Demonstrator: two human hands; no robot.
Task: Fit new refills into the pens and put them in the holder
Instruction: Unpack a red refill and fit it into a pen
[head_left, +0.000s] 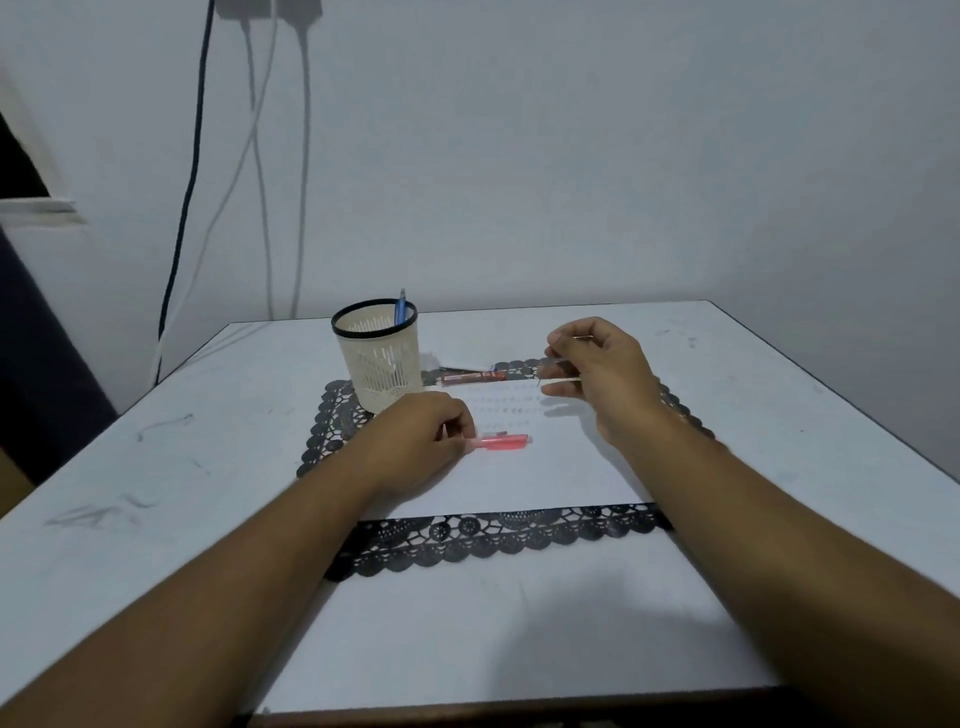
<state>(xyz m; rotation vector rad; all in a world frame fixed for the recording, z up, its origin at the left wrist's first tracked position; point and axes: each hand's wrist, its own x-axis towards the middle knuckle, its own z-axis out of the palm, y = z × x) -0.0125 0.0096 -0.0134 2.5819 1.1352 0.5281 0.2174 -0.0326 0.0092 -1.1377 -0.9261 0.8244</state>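
A pale grey wall (571, 156) backs a white counter (156, 467), with three cables (260, 182) hanging at left. One black lace-edged mat (498, 535) lies on the counter under a white sheet (519, 483). One cream mesh holder (379, 358) stands at the mat's far left corner, holding one blue pen (400, 306). The left hand (421, 441) rests on the sheet, its fingers curled round the end of one pink pen barrel (501, 442). The right hand (602, 374) hovers above, fingers pinching a thin pale refill (561, 381). One dark red packet (472, 378) lies behind; its print is unreadable.
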